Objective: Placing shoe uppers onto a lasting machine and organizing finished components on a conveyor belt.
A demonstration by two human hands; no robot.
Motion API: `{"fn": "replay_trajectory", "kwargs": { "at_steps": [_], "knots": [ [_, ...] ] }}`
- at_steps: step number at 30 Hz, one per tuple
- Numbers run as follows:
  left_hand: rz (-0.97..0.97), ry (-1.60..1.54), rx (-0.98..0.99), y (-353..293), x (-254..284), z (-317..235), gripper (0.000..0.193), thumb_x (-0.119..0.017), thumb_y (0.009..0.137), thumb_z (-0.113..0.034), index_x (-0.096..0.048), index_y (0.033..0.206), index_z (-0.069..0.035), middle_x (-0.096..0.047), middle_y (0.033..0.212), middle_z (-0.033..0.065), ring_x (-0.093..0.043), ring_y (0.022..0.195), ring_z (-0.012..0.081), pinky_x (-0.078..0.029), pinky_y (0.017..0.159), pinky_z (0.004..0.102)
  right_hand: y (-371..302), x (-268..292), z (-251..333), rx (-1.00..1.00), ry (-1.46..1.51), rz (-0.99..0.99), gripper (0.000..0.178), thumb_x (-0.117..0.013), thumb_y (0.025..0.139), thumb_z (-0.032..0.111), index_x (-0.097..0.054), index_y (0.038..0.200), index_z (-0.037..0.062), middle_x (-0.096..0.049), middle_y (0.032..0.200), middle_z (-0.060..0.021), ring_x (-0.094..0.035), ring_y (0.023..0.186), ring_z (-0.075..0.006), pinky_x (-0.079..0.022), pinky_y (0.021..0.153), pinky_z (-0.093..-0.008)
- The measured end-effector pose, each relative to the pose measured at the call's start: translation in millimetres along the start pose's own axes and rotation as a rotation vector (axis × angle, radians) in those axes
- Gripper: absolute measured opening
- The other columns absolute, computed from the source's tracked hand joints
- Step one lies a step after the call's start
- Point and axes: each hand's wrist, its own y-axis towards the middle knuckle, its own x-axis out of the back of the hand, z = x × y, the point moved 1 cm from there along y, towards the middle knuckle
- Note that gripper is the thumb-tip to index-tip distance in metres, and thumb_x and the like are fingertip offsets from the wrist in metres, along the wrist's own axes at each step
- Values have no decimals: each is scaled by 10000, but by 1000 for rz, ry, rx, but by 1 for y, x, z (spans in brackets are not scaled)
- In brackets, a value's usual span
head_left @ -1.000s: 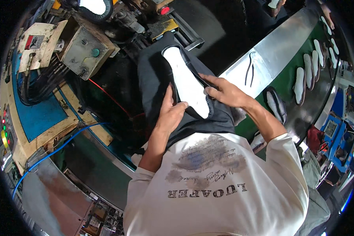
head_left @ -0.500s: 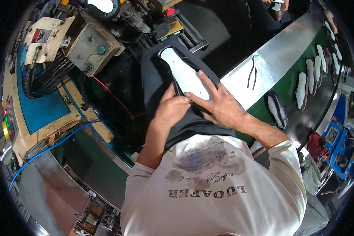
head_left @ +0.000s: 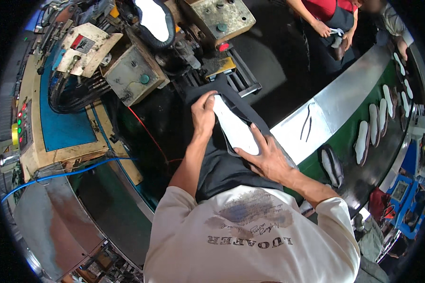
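Observation:
A black shoe upper with a white insole board (head_left: pixel 234 126) facing up lies across my lap, its dark edges standing up around the white sole. My left hand (head_left: pixel 204 115) is closed around the far left end of it, fingertips over the rim. At the near right end my right hand (head_left: pixel 271 164) grips the shoe, thumb on the white board and fingers spread along the right edge. The shoe's underside and parts of my fingers beneath it are hidden.
Right of me, a metal ledge (head_left: pixel 311 127) carries two dark strips. Beyond it, a green conveyor (head_left: pixel 337 144) bears several white-soled shoes. A machine (head_left: pixel 141 70) stands ahead left, with another shoe on it. A blue hose (head_left: pixel 71 174) crosses at left. A co-worker (head_left: pixel 333 23) works far right.
My left hand has moved from the shoe's near end up to its far end. My right hand stays at the near right side. The view has shifted, showing more of the co-worker.

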Motion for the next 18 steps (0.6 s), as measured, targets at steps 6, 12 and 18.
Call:
{"fn": "replay_trajectory", "kwargs": {
  "at_steps": [6,12,18],
  "knots": [
    [269,184,-111,14,12,6,407,-564,1137,-195,-635,1496,-17,-701,1431,110,-672,1218,234,-489,1095,345,4,23,-11,28,82,0,746,-856,828,193,-626,1516,369,-241,1685,-332,-599,1104,-455,-603,950,-541],
    [-16,48,-232,138,117,-30,491,-550,1143,-333,-618,1510,-15,-676,1460,163,-627,1350,240,-447,1169,371,34,64,-10,-69,223,-139,740,-880,801,205,-663,1504,281,-235,1670,-397,-428,1471,-605,-524,1136,-602],
    [367,-812,33,255,127,-148,749,-613,1103,-512,-382,1667,-76,-525,1610,117,-558,1430,285,-464,1200,477,100,126,-22,-66,113,-365,719,-881,781,223,-688,1473,212,-218,1688,-411,-377,1517,-609,-442,1208,-607]
  ]
}}
